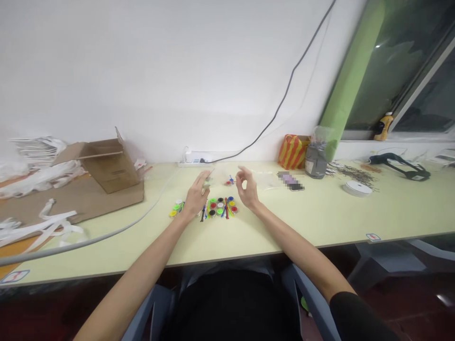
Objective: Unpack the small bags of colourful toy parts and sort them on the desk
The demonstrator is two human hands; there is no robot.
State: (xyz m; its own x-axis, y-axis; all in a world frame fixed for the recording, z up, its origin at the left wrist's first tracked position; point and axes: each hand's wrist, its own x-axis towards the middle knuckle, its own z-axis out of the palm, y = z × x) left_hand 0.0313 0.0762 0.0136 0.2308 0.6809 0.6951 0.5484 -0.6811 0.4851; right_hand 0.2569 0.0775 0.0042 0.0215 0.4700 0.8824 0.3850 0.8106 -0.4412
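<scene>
Both of my hands are raised a little above a pale yellow-green table (320,218). A thin clear plastic bag (223,174), hard to make out, stretches between them. My left hand (196,198) pinches its left edge and my right hand (247,189) pinches its right edge with curled fingers. A small red and blue piece (231,180) shows through the bag. Just below the hands lie several small round coloured discs (222,206) in a cluster, with thin coloured sticks (226,210) among them. A few more green and yellow discs (176,208) sit left of my left wrist.
An open cardboard box (106,166) and white plastic strips (39,227) lie at the left. A white power strip (194,162) sits by the wall, and a grey cable (106,234) crosses the table. At the right are a striped bag (293,150), a phone (291,181), a tape roll (357,188) and black straps (401,166).
</scene>
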